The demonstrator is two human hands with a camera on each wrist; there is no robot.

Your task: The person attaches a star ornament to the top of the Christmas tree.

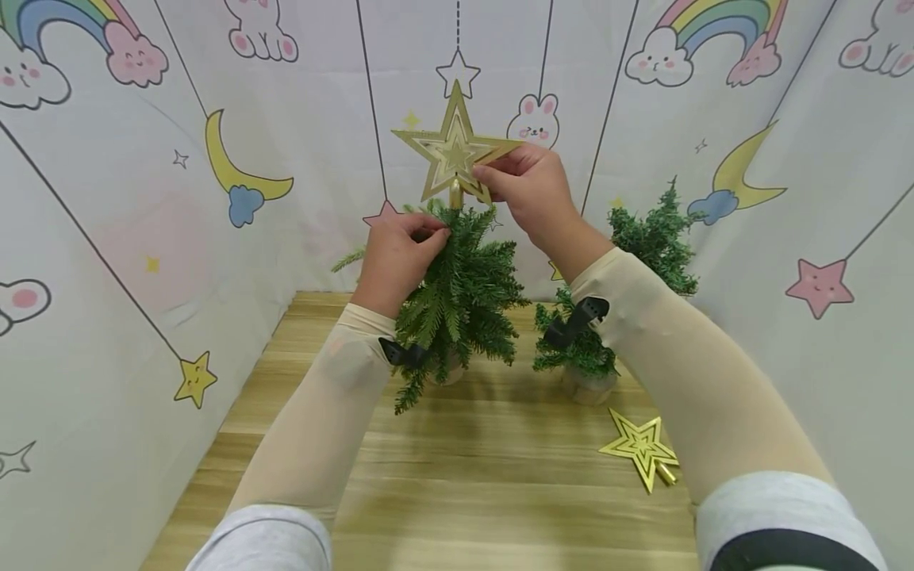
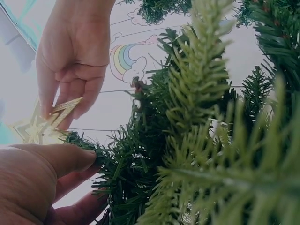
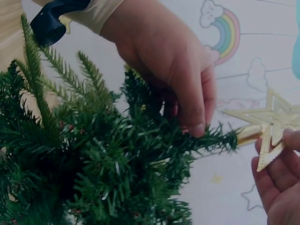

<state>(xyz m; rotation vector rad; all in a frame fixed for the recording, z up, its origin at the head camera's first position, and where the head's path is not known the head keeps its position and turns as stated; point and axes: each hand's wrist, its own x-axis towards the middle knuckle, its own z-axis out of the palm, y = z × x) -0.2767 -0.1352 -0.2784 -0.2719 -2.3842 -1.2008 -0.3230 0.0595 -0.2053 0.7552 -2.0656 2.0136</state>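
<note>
A gold star tree topper (image 1: 455,151) stands upright over the tip of a small artificial Christmas tree (image 1: 471,293). My right hand (image 1: 531,190) pinches the star by its lower right side, thumb in front and fingers behind. In the right wrist view the topper's tube (image 3: 250,134) is right at the end of the top sprig (image 3: 218,139). My left hand (image 1: 400,258) pinches the greenery just below that tip, between thumb and fingers. The left wrist view shows the left thumb (image 2: 77,159) on the sprig, with the star (image 2: 42,124) beyond it.
A second small tree (image 1: 653,238) stands to the right, partly behind my right forearm. Another gold star topper (image 1: 643,446) lies on the wooden table (image 1: 457,492) near that forearm. A printed white cloth (image 1: 307,95) hangs behind and along both sides.
</note>
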